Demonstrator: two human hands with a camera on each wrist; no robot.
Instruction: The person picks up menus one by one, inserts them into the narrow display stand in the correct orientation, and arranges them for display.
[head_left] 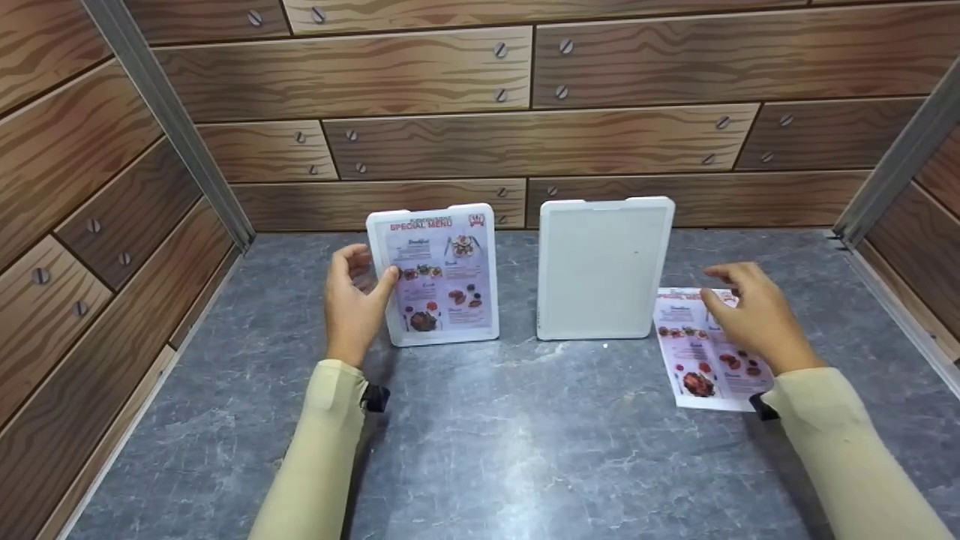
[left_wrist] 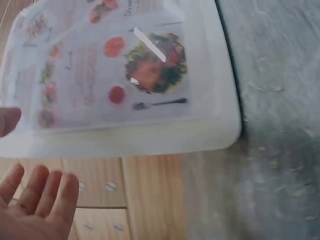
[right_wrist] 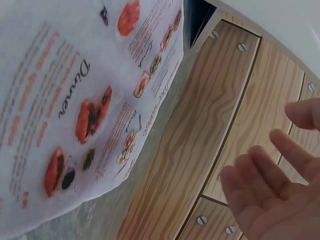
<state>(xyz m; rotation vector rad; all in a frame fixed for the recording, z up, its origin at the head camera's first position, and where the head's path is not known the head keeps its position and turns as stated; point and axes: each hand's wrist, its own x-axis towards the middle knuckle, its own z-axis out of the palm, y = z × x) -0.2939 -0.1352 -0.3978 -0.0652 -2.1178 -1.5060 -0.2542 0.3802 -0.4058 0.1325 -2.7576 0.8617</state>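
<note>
The loose menu sheet [head_left: 705, 354] lay flat right of the blank stand [head_left: 604, 270], long axis near to far, nearer the right hand [head_left: 761, 319], whose fingers were parted and empty. The left hand [head_left: 352, 306] was spread about the left edge of the menu-filled stand [head_left: 442, 281], thumb contact undetermined. The grey tabletop [head_left: 480, 457] met wood-patterned walls [head_left: 427, 146].

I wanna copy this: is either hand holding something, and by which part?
Nothing looks gripped. The left hand is open around one side of the menu holder; thumb contact can't be told. The right hand is empty, near the loose menu.
</note>
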